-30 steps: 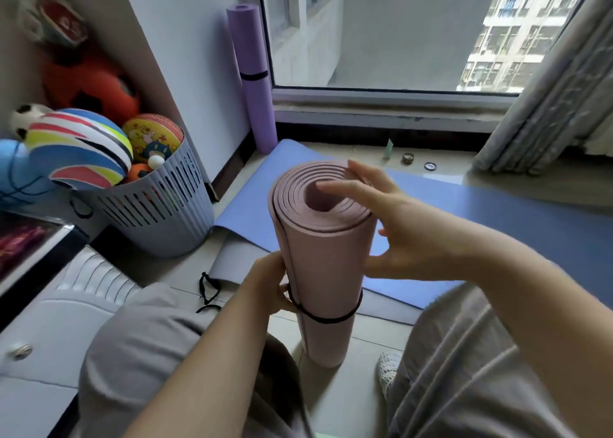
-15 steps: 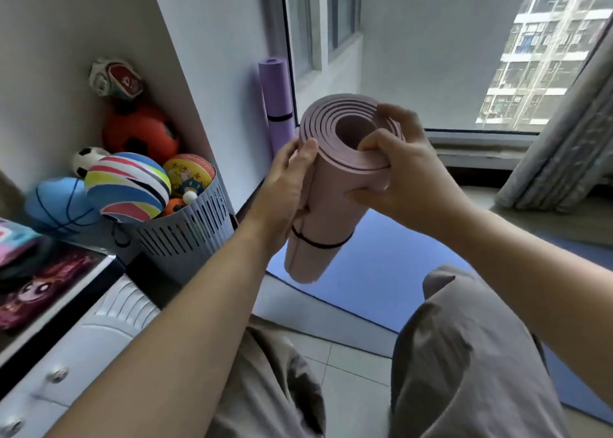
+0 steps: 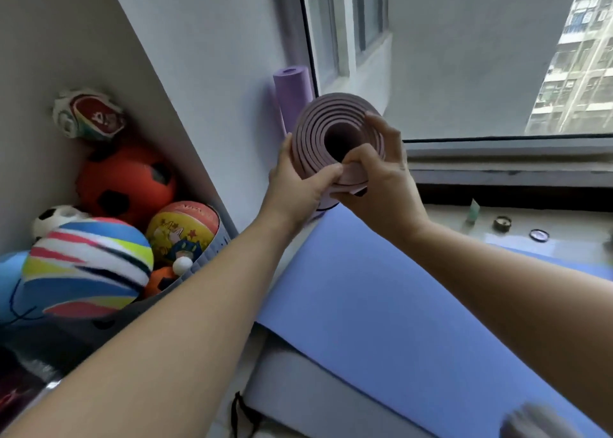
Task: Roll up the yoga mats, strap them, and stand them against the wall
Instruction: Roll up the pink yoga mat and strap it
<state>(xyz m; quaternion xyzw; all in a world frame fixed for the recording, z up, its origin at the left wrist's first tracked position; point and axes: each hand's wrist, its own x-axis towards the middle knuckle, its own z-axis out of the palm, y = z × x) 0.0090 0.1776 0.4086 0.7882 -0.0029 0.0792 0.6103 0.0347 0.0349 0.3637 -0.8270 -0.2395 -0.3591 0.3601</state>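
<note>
wall (image 3: 205, 56) pale grey | window (image 3: 481, 56) daylit | sill (image 3: 510, 162) grey

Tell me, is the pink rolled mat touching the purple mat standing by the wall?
Cannot tell. In the head view the pink mat overlaps the purple mat, hiding any contact or gap.

Dusty-pink rolled mat (image 3: 316, 129), purple upright mat (image 3: 292, 95), blue flat mat (image 3: 381, 305), orange-and-black ball (image 3: 126, 182), multicoloured striped ball (image 3: 89, 268).

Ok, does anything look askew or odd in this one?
The rolled pink foam yoga mat, held in both hands, has loose outer layers at its near edge, so its roll end looks uneven. Nothing else stands out.
</note>
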